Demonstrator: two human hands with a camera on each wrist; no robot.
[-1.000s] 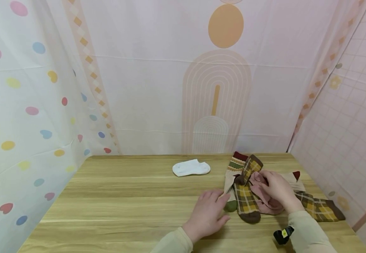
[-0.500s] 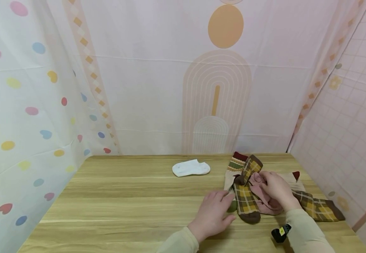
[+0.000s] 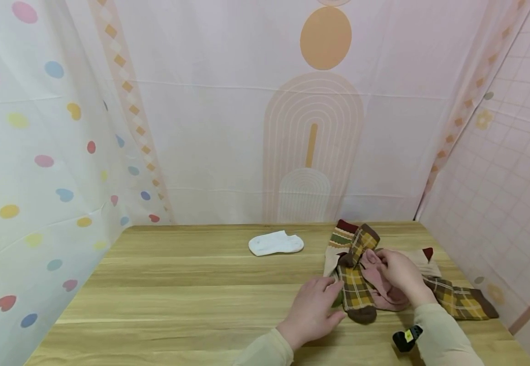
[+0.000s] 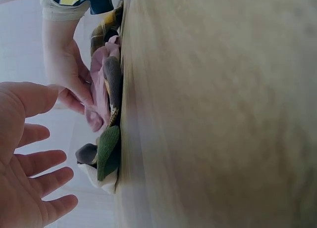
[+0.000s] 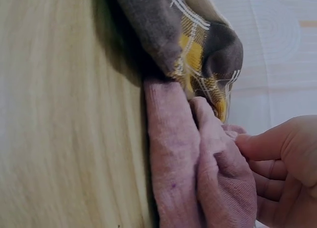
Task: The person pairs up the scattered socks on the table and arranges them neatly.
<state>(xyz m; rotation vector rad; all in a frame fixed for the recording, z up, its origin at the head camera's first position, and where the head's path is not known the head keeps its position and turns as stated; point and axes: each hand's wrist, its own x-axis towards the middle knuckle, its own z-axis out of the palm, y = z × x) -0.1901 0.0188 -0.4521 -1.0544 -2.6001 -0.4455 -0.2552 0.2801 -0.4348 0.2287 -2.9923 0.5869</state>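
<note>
My right hand (image 3: 399, 274) pinches the pink sock (image 3: 385, 290) between thumb and fingers; in the right wrist view the thumb (image 5: 260, 145) presses its upper fold. To the left, a yellow-and-brown plaid sock (image 3: 355, 284) lies against the pink one. Beneath the plaid is a cream sock (image 3: 332, 262) with striped cuff and green toe (image 4: 108, 151). My left hand (image 3: 312, 310) hovers at the left side of this pile, fingers spread and relaxed, holding nothing. Its fingertips overlap the green toe in the head view.
A white ankle sock (image 3: 276, 244) lies alone at the back of the wooden table (image 3: 178, 300). Right of the pile are another plaid sock (image 3: 463, 300) and a cream sock with dark red tip (image 3: 429, 262). Patterned curtains (image 3: 210, 127) enclose the table. A black device (image 3: 404, 339) hangs at the right cuff.
My left hand has shifted right, closer to the plaid and green-toed socks. The right hand stays on the pink sock with hardly any movement.
</note>
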